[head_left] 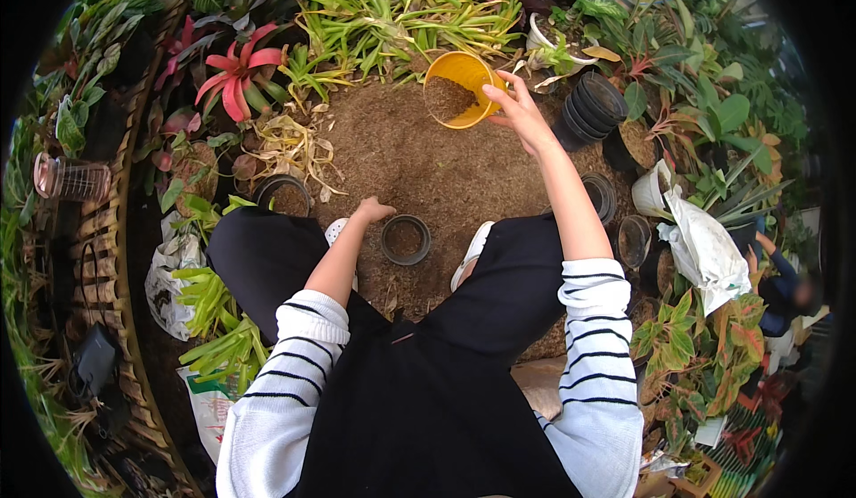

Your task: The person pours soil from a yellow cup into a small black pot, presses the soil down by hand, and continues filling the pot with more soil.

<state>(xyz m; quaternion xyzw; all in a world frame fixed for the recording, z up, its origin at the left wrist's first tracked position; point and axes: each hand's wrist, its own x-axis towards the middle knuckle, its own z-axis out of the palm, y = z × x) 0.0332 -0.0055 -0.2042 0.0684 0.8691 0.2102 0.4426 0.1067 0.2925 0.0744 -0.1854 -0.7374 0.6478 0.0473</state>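
Note:
My right hand (518, 111) grips the rim and side of a yellow plastic pot (483, 73). The pot is tipped with its mouth towards me, and brown soil (448, 99) lies inside it. Low between my feet, a small round black plastic pot (406, 257) stands on the soil bed with some soil inside. Just left of its rim is my left hand (376, 210), its fingers pointing towards the pot. Its finger undersides are hidden, so I cannot tell whether it touches anything.
Stacked black pots (588, 111) lean at the right beside a white pot (650, 189) and a white plastic sack (712, 250). Uprooted green plants (394, 23) lie across the far side. A red bromeliad (237, 73) and another black pot (284, 196) are at left. Another person (782, 284) is far right.

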